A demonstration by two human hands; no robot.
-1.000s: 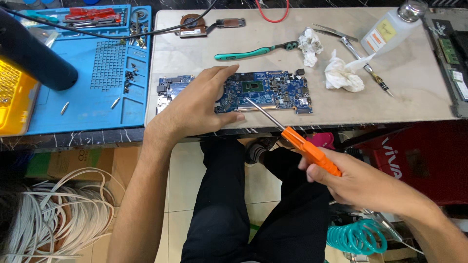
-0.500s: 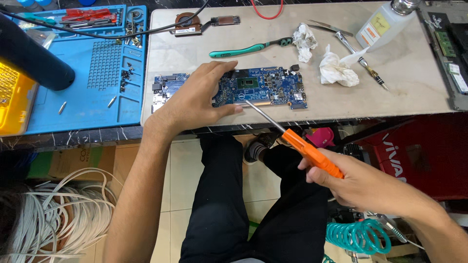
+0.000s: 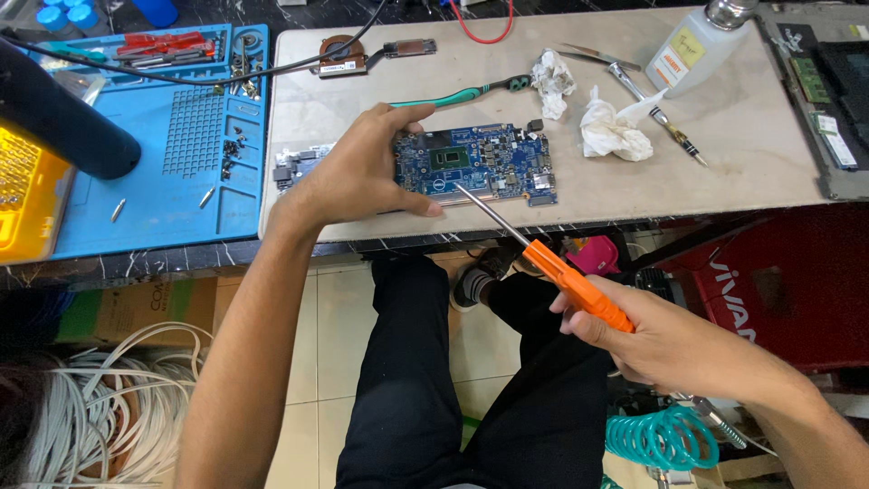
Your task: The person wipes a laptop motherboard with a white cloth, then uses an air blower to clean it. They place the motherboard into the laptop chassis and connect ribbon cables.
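A blue circuit board [image 3: 493, 163] lies flat on the beige work mat [image 3: 724, 154] near the table's front edge. My left hand [image 3: 362, 172] rests on the board's left part, thumb and fingers spread around its edges. My right hand [image 3: 661, 340] is below the table edge and grips an orange-handled screwdriver [image 3: 575, 285]. Its metal shaft slants up-left, and the tip touches the board's lower middle edge.
A blue repair mat [image 3: 172, 181] with loose screws and red tools lies at left, beside a yellow tray [image 3: 23, 195] and a dark cylinder [image 3: 63, 113]. Behind the board are a green toothbrush [image 3: 471, 91], crumpled tissues [image 3: 611, 131], a liquid bottle [image 3: 697, 45], tweezers and a fan part.
The view has shifted slightly. My left hand stays on the board. The screwdriver tip has moved a little further onto the board's lower edge.
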